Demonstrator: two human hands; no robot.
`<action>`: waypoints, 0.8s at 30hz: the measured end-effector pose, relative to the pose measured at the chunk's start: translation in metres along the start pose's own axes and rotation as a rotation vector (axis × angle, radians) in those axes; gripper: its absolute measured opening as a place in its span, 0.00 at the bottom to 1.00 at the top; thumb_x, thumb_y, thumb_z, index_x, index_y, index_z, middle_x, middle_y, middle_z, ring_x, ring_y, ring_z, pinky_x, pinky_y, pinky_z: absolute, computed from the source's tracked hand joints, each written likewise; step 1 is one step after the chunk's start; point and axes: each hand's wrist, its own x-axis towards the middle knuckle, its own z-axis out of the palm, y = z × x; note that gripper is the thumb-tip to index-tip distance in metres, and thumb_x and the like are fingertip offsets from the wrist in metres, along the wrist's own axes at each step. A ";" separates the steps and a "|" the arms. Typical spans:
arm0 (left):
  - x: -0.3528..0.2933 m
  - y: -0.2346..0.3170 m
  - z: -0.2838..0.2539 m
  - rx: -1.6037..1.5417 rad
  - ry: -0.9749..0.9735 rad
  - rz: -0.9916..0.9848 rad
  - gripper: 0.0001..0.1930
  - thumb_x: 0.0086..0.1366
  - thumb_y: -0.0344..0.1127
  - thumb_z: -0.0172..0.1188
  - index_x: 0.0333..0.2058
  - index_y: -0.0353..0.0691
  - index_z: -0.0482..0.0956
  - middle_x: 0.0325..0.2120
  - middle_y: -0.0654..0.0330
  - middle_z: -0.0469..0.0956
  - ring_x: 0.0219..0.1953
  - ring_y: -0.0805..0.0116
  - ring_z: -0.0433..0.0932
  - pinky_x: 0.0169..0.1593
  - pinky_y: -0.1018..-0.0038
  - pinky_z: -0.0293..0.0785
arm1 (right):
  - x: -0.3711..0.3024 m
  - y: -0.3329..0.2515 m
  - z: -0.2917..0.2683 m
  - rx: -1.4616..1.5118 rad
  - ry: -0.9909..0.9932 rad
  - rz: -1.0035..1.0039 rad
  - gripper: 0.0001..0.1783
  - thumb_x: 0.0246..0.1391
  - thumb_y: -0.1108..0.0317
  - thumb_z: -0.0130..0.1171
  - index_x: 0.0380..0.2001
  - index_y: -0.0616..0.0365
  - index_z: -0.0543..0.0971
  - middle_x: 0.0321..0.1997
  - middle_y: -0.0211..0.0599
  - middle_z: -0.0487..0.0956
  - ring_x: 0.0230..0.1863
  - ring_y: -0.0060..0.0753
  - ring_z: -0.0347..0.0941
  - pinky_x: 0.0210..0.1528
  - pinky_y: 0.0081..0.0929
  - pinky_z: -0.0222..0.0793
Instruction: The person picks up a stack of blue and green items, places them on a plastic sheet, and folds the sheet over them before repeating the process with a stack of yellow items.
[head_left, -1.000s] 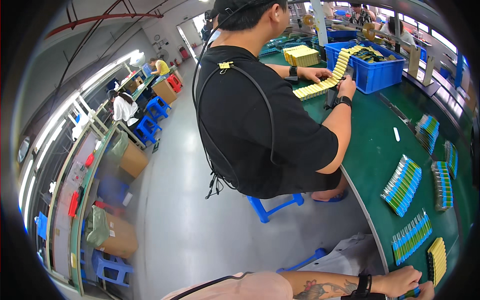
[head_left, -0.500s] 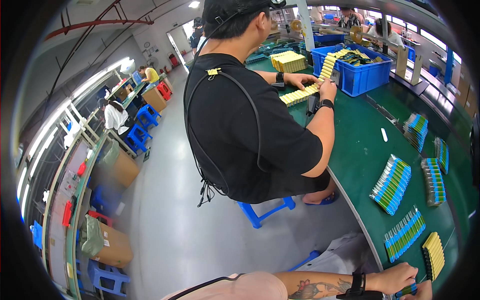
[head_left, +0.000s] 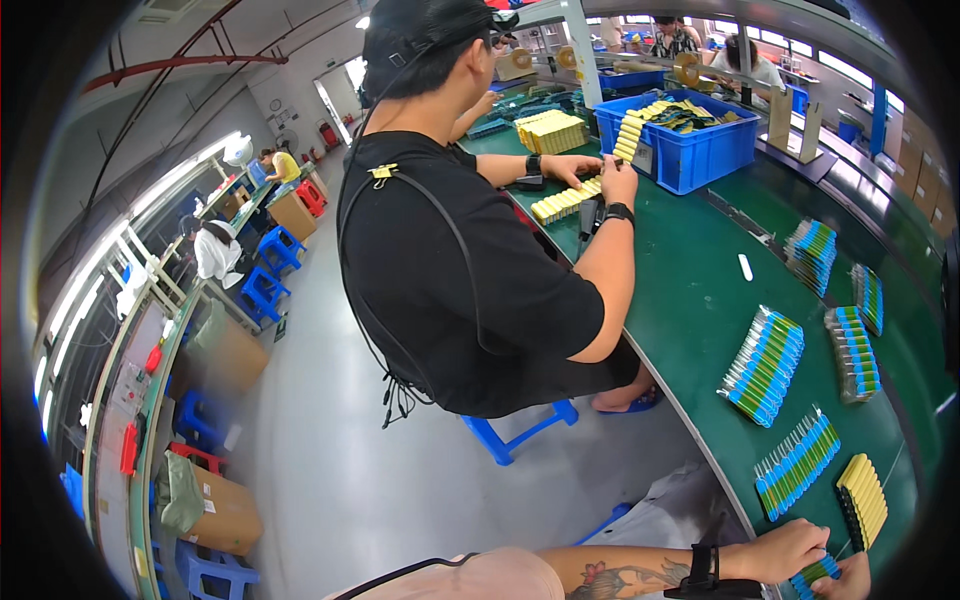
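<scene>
At the lower right edge of a long green surface (head_left: pixel 700 330), the wearer's left hand (head_left: pixel 790 550), forearm tattooed & w/ a dark strap at the wrist, rests closed over one end of a small row of blue-and-green cells (head_left: pixel 815 574). The right hand (head_left: pixel 848 578) shows only in part at the frame's bottom rim, touching the same row from the other side; can't tell whether it's open or closed. The row lies flat on the surface, right at its near edge, between both hands.

Just above the hands sits a yellow row of cells (head_left: pixel 865 497), & beside it, to the left, a longer blue-tipped row (head_left: pixel 797 462). Farther up the surface lie three more rows of cells: a wide one (head_left: pixel 764 364), one w/ grey wrapping (head_left: pixel 852 352), & a stack near the far rim (head_left: pixel 812 252). A small white stick (head_left: pixel 745 267) lies apart from them.

Next along the surface stands a co-worker in a black shirt (head_left: pixel 450 290), back to the camera, both hands on a yellow strip of cells (head_left: pixel 565 200). Behind that is a blue crate (head_left: pixel 700 155) filled w/ yellow cells. A blue stool (head_left: pixel 520 435) stands under the co-worker. Cardboard boxes (head_left: pixel 225 515) sit along the left aisle.
</scene>
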 end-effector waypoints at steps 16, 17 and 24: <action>-0.003 0.005 -0.003 0.044 -0.026 -0.009 0.09 0.69 0.34 0.52 0.32 0.34 0.69 0.29 0.47 0.73 0.39 0.44 0.71 0.44 0.55 0.66 | -0.002 0.016 0.005 -0.039 0.044 -0.002 0.17 0.54 0.67 0.63 0.17 0.63 0.72 0.15 0.23 0.67 0.17 0.20 0.57 0.18 0.31 0.54; -0.003 0.005 -0.002 0.039 -0.026 -0.005 0.09 0.70 0.34 0.51 0.33 0.34 0.69 0.29 0.46 0.73 0.39 0.44 0.71 0.44 0.54 0.66 | -0.002 0.020 0.006 -0.054 0.080 -0.009 0.17 0.54 0.67 0.63 0.17 0.64 0.72 0.15 0.23 0.67 0.17 0.21 0.57 0.18 0.32 0.54; -0.005 0.025 -0.011 -0.004 -0.007 0.027 0.05 0.70 0.29 0.50 0.40 0.33 0.66 0.28 0.40 0.75 0.38 0.36 0.73 0.40 0.50 0.66 | 0.002 0.029 0.004 -0.238 -0.013 -0.024 0.19 0.56 0.65 0.62 0.18 0.65 0.71 0.14 0.29 0.68 0.17 0.23 0.59 0.19 0.32 0.56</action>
